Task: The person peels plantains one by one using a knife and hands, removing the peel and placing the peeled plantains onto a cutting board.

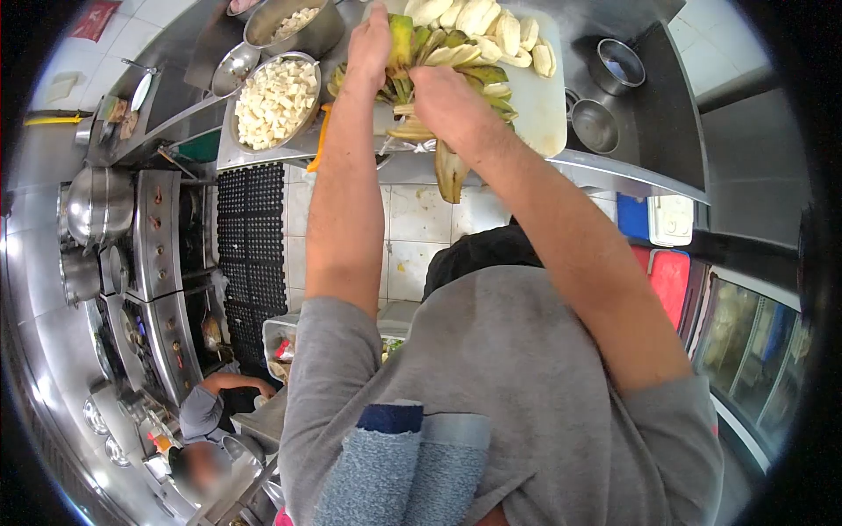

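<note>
A pile of green-yellow plantain peels (425, 53) lies across the white cutting board (539, 123). My left hand (370, 44) is closed against the left side of the pile, its fingers partly hidden. On the near side, my right hand (445, 101) grips peels from above, fingers curled in among them. One long peel (451, 175) hangs below it past the counter edge. Peeled plantains (509, 33) rest at the back right of the board. Left of my left forearm stands a metal bowl of pale diced pieces (274, 101). An orange handle (322, 140) sticks out beside that forearm.
Behind the diced pieces is a metal pot (307, 33), with a smaller metal bowl (235, 70) beside it. Two metal bowls (595, 125) (618, 66) sit in the sink area at right. A co-worker (206, 421) is at lower left, near the stoves (158, 237).
</note>
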{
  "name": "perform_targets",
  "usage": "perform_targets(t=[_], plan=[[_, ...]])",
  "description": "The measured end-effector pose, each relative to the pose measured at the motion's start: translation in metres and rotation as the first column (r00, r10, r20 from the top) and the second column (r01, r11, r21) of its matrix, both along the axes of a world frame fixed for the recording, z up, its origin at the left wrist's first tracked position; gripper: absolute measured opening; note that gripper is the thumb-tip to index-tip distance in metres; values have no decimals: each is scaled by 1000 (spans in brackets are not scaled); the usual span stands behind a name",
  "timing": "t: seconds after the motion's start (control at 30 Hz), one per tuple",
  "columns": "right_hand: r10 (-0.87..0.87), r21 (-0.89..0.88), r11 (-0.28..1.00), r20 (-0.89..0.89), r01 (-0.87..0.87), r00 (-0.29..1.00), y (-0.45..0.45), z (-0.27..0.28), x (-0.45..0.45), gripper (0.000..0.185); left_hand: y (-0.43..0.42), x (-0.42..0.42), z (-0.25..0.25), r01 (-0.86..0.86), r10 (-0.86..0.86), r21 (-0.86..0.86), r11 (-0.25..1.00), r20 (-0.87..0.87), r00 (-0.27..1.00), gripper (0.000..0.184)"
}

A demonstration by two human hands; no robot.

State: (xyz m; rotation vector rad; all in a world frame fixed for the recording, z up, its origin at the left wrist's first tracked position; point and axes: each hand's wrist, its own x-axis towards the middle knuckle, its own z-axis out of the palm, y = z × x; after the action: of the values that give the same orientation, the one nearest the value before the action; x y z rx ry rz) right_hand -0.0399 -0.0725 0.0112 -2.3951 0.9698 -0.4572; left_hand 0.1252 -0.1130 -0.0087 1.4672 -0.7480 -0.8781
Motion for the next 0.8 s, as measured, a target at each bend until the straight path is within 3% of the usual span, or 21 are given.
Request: perform_targets(t=[0.2,0.3,0.4,0.43,0.47,0.53,0.63,0.73,0.8], plan=[[176,10,983,-315,-182,933,4,32,-8,17,-1,3,-4,33,-34,-26,999,-41,999,55],[286,-26,946,-399,-322,871,7,28,-10,19,-4,8,-13,13,-12,-1,1000,60,998,64],[202,-10,978,-228,-210,953,-9,18,-26,24,-1,14,-20,21,-22,-32,999,-50,998,65],[155,-97,983,-24,-157,988,-13,15,-38,22,6,11,-14,41,-46,-44,998,-112,993,57],[75,152,985,59,-83,995,-24,16,-54,20,14,6,-9,44,-51,-63,997,-114,992,56],[-123,625,780,150,2,981,-37,42,-73,19,23,1,-4,40,-50,-92,995,-112,992,54],[-232,592,782,567,-195,790,-67,23,-59,24,29,-2,-9,41,-45,-164,986,-26,999,42],[-142,559,814,457,-160,878,-77,30,-26,26,35,-11,-2,-26,28,-210,977,7,1000,33],[61,324,915,477,-240,877,-86,29,-10,27,35,-11,-5,-54,51,-214,975,-19,999,34]])
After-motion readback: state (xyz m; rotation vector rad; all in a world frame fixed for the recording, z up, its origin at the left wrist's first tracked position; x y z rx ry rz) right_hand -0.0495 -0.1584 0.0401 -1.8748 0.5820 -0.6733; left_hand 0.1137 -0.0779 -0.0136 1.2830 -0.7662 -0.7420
